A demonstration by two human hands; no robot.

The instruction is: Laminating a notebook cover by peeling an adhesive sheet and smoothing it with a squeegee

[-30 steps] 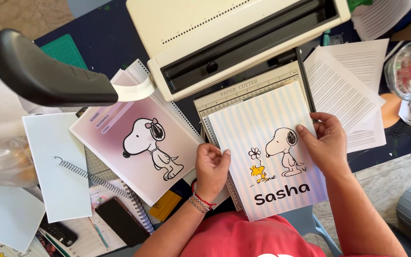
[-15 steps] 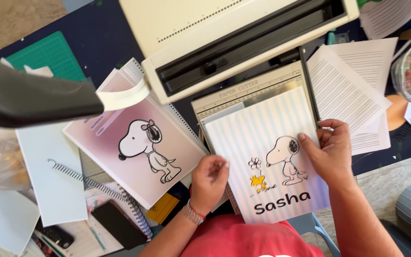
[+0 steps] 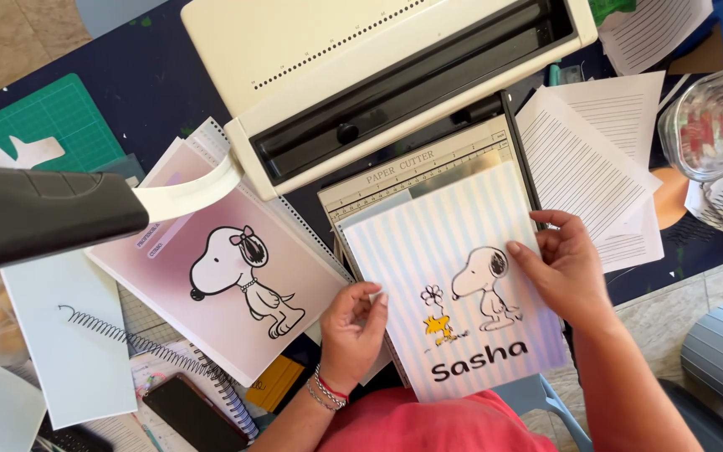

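Note:
A pale blue striped sheet point(image 3: 441, 243) with a cartoon dog, a small yellow bird and black lettering lies on a paper cutter point(image 3: 412, 172). My left hand point(image 3: 353, 331) pinches its lower left edge. My right hand point(image 3: 566, 268) grips its right edge, fingers resting on the printed face. Both hands hold the sheet flat against the cutter's ruled board. Just beyond the cutter stands a cream binding machine point(image 3: 361, 67).
A pink punched cover point(image 3: 228, 268) with a cartoon dog lies at left beside a black spiral coil point(image 3: 127, 339) and a phone point(image 3: 190, 410). Lined sheets point(image 3: 596, 159) lie at right, near a glass jar point(image 3: 717, 121). The machine's black lever handle point(image 3: 43, 213) juts in from the left. A green cutting mat point(image 3: 52, 117) lies far left.
The striped sheet has slid a little further up onto the cutter board. My left hand has shifted lower on its left edge. The view has tilted slightly.

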